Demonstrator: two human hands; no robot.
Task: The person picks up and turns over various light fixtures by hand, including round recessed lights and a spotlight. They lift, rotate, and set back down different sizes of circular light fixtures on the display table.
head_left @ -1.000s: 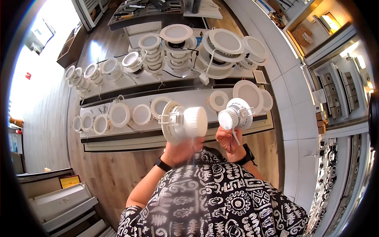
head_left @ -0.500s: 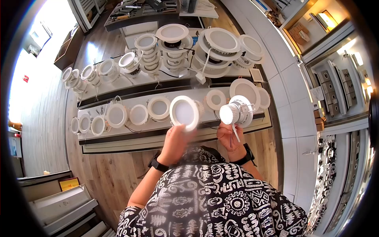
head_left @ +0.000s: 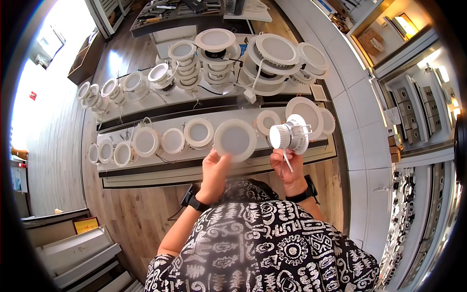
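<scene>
Head view: my left grip (head_left: 213, 176) and right grip (head_left: 288, 169) are both pinching.
My left has a round-faced downlight (head_left: 235, 140) by its rim, facing me; my right has a finned downlight (head_left: 291, 135), both near the tabletop (head_left: 168, 122).

Glare whitens the floor (head_left: 53, 112) left of the table (head_left: 146, 180); a shelf (head_left: 421, 12) to its right glows amber; edges curve into black.

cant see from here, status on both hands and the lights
Left hand: holding round downlight, face to camera. Right hand: holding ribbed downlight, cable hanging. No obstruction seen between them.
</scene>
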